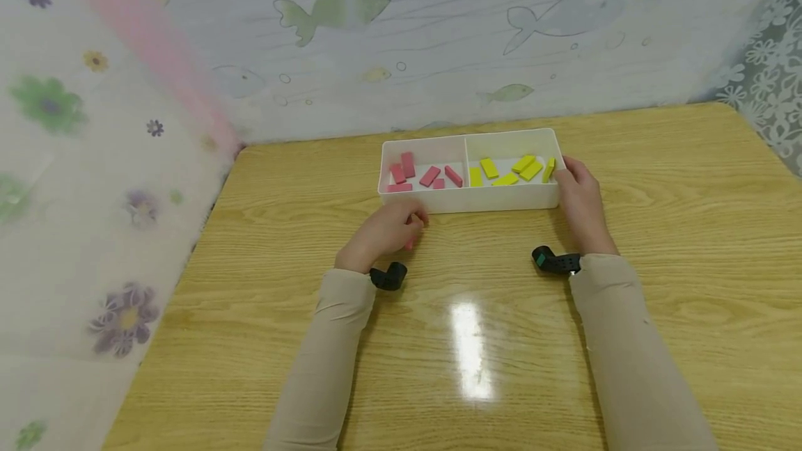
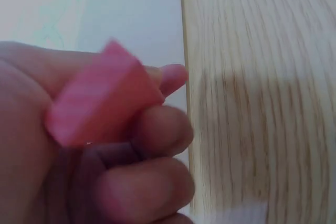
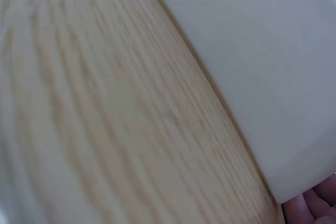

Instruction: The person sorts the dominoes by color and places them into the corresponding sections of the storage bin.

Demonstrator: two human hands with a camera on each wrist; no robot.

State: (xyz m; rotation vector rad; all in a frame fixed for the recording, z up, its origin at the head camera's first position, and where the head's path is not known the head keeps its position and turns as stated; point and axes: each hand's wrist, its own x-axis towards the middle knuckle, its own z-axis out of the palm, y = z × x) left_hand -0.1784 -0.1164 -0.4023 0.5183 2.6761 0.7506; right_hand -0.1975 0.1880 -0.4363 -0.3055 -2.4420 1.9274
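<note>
A white two-compartment box [image 1: 501, 198] stands on the wooden table, pink blocks [image 1: 429, 176] in its left compartment and yellow blocks [image 1: 531, 170] in its right one. Just in front of the box's left part, my left hand [image 1: 390, 228] pinches a pink block [image 2: 105, 98] between thumb and curled fingers. My right hand [image 1: 583, 200] holds the box by its right end, thumb near the front corner and fingers along the side. In the right wrist view only some fingers [image 3: 315, 205] show past the box corner; the rest is hidden.
Behind the box rises a wall covering [image 1: 438, 40] with printed fish; a flowered covering [image 1: 75, 193] lines the left side. Each wrist wears a black camera [image 1: 390, 277]. The wooden tabletop [image 1: 476, 284] stretches in front of the box, with a bright reflection on it.
</note>
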